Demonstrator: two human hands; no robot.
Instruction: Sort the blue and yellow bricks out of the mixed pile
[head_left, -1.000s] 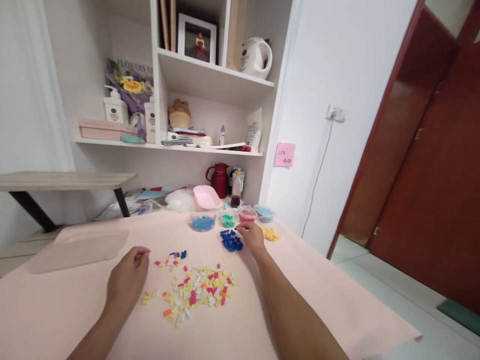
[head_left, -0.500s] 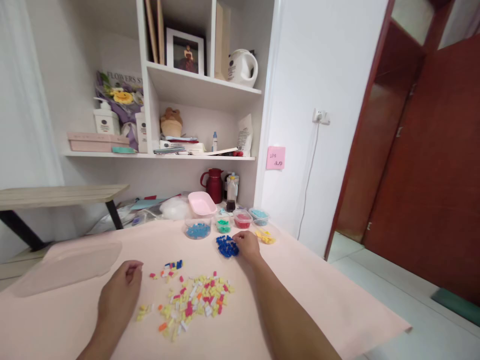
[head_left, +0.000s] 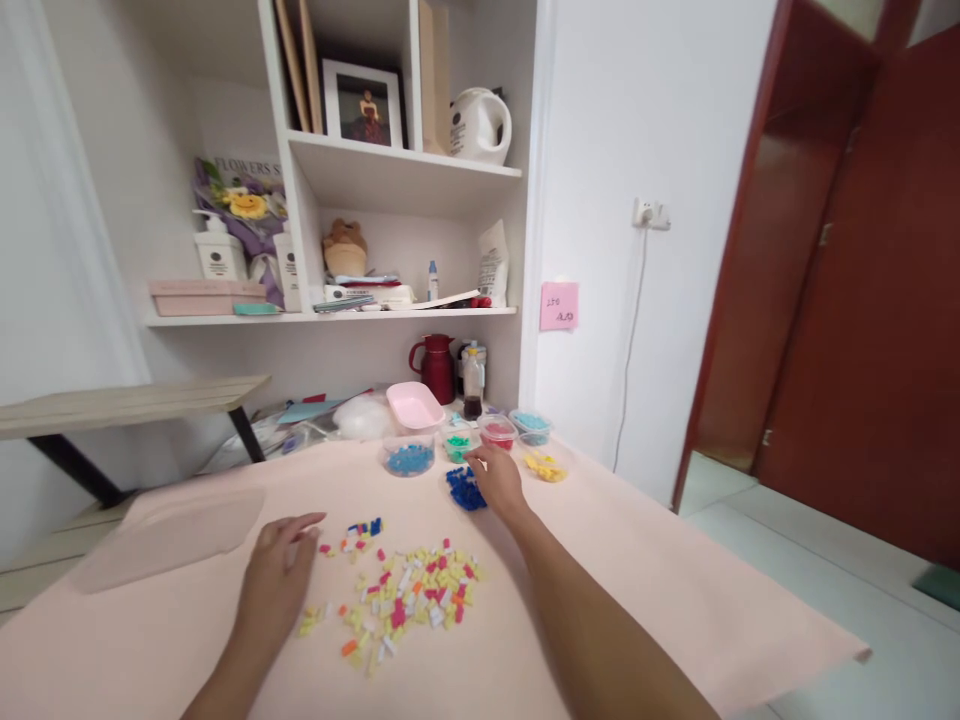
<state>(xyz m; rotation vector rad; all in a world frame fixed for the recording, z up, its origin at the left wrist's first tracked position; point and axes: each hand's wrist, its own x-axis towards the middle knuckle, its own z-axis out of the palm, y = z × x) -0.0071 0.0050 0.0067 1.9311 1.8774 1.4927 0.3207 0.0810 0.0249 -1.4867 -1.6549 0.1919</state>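
Note:
My left hand [head_left: 281, 575] is over the cloth at the left of a loose pile of small building bricks [head_left: 420, 590] in yellow, white, pink and orange. Its fingers are stretched out and apart, with nothing in them. A smaller cluster of bricks [head_left: 363, 530], some dark blue, lies just past its fingertips. At the far side, my right hand [head_left: 501, 482] is beside and partly over a heap of dark blue bricks [head_left: 465, 488]. Its fingertips are drawn together; whatever they hold is too small to make out.
Behind the heap stand clear tubs of blue [head_left: 409, 458], green [head_left: 457, 446], red [head_left: 498, 432], light blue [head_left: 531, 426] and yellow pieces [head_left: 546, 466]. A pink basin [head_left: 415, 406] and a red jug [head_left: 436, 368] stand farther back. A clear lid-like sheet [head_left: 176, 535] lies left.
My left hand has shifted right toward the small brick cluster, and its fingers have opened out. The right hand has lifted slightly at the dark blue heap. The view has turned a little left.

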